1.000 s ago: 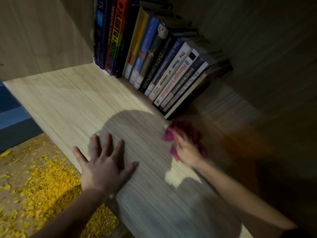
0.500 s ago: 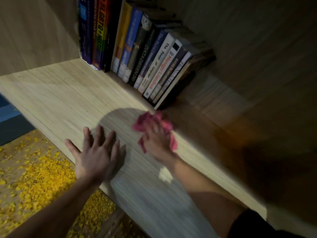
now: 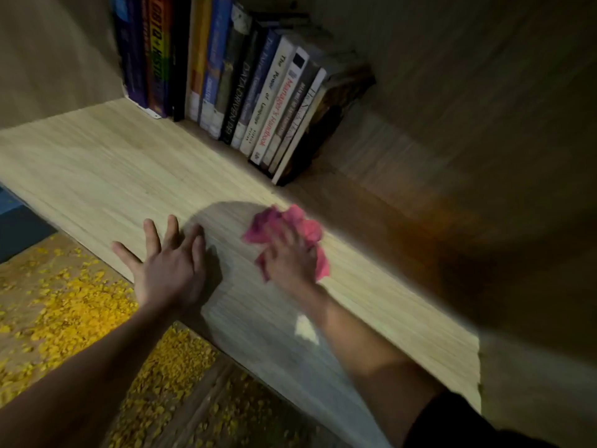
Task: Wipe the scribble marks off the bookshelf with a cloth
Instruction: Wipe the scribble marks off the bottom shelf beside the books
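The shelf (image 3: 97,163) lies open from its front edge to the left wall (image 3: 48,53). A leaning row of books (image 3: 258,101) blocks the rear; to their right the shelf runs free, in shadow.

Right hand (image 3: 290,258) holds pink cloth (image 3: 308,229) on shelf (image 3: 97,163).

Two hands: left hand (image 3: 171,270), right hand (image 3: 290,258). One pink cloth (image 3: 292,218). About thirteen books (image 3: 271,101). One shelf board (image 3: 97,163).

- cloth (image 3: 292,218): pink, plain.
- bookshelf (image 3: 106,163): pale wood, fine straight grain.
- books (image 3: 258,101): spines blue, orange, yellow, black, white; red lettering on one white spine.
- floor (image 3: 64,312): brown, yellow flecks.
- sleeve (image 3: 452,425): dark, probably black.
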